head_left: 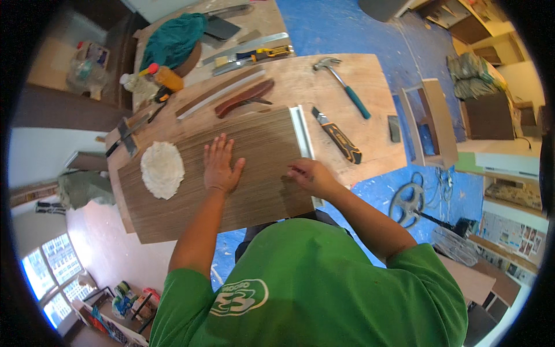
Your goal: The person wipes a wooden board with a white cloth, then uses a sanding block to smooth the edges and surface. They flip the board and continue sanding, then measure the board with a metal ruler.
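A brown wood-grain panel (260, 139) lies on the plywood worktop in front of me. My left hand (221, 168) rests flat on it with the fingers stretched out. Near the panel's right end, my right hand (314, 178) is closed in a pinch; whatever sits between its fingertips is too small to name. A white strip (302, 133) runs along that end of the panel, partly hidden by my right hand. To the left of my left hand lies a crumpled off-white rag (162, 170). An orange-and-black utility knife (337, 136) sits just right of the strip.
On the plywood worktop (381, 81) lie a claw hammer (344, 87), a reddish-brown wooden tool (245, 98) and a small grey block (394, 128). Bottles (167, 76) and a green cloth (173, 39) stand far left. A fan (407, 203) occupies the blue-covered floor at right.
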`<state>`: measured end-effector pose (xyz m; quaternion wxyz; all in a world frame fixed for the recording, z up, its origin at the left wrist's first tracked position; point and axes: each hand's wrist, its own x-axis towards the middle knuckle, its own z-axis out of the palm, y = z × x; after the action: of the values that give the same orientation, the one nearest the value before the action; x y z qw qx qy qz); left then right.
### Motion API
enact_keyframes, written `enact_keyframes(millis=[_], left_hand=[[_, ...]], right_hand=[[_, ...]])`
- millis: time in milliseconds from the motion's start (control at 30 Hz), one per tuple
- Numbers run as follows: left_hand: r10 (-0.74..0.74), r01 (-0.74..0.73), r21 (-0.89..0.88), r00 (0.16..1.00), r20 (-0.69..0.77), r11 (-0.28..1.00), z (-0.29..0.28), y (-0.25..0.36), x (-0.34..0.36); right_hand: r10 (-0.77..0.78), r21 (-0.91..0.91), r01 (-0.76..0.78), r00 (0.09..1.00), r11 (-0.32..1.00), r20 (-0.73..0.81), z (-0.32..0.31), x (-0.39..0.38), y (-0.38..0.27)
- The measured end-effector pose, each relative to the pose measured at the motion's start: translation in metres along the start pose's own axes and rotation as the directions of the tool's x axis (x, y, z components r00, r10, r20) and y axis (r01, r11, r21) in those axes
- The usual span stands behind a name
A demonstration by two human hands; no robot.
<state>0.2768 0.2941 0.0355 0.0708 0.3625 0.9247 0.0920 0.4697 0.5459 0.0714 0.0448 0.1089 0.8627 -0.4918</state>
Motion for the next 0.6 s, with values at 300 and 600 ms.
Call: enact_keyframes(millis=[300, 600], left_hand=[[0.000, 0.000, -0.008, 1.000, -0.011, 1.000, -0.002, -0.001, 0.000], [0.014, -0.014, -0.006, 1.000, -0.026, 1.000, 0.001, 0.000, 0.000]], right_hand=[[0.066, 0.015, -0.066, 0.917, 0.998, -0.393, -0.053, -0.001, 0.049], [-0.031, -0.441, -0.604, 0.567, 0.664, -0.823, -0.196, -0.050, 0.191]])
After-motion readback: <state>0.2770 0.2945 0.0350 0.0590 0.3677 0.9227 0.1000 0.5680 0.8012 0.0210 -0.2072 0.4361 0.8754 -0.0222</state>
